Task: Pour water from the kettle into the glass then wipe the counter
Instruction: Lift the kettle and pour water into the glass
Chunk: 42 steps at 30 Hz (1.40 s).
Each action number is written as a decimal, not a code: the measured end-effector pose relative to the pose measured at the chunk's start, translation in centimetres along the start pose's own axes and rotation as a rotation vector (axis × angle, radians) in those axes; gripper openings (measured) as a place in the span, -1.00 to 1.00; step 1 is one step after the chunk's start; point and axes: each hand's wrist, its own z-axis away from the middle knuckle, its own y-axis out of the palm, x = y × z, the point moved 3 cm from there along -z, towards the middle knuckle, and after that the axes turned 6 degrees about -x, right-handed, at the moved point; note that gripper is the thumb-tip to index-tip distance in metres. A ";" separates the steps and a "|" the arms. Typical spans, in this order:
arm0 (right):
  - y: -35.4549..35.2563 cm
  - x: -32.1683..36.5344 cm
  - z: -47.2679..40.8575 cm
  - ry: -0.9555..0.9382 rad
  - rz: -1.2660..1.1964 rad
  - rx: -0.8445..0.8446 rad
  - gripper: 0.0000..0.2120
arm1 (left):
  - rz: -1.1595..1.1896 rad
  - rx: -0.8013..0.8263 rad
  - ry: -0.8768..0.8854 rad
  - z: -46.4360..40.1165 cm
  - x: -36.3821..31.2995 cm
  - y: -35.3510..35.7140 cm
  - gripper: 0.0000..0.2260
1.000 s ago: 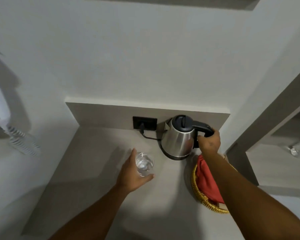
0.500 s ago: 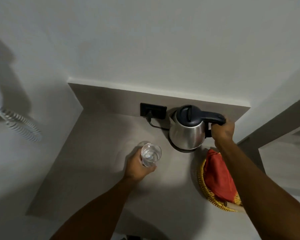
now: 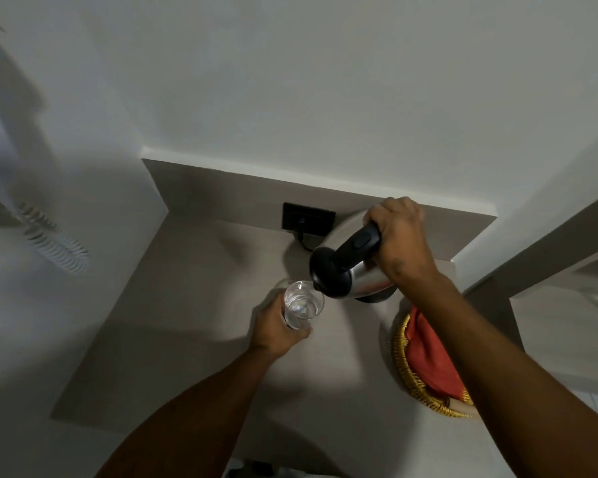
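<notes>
A steel kettle (image 3: 363, 277) with a black lid and handle is lifted and tipped to the left, its spout right over the rim of a clear glass (image 3: 302, 303). My right hand (image 3: 399, 232) is closed around the kettle's handle. My left hand (image 3: 278, 327) wraps the glass from the near left side and holds it on the grey counter (image 3: 187, 322). Some water shows inside the glass. A red cloth (image 3: 428, 357) lies in a woven golden basket (image 3: 415, 391) at the right, partly hidden by my right forearm.
A black wall socket (image 3: 308, 215) with a plugged cord sits on the backsplash behind the kettle. White walls close the counter at the back and left. A coiled white cord (image 3: 54, 243) hangs on the left wall. A lower shelf (image 3: 560, 305) lies to the right.
My right hand has lifted the kettle off its spot and tipped it left toward the glass. My left hand has closed on the glass and kept it in place.
</notes>
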 end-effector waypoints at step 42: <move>-3.0 6.6 -3.0 -0.293 0.301 0.026 -0.92 | 0.058 0.064 -0.049 0.5 -1.1 -0.9 -0.25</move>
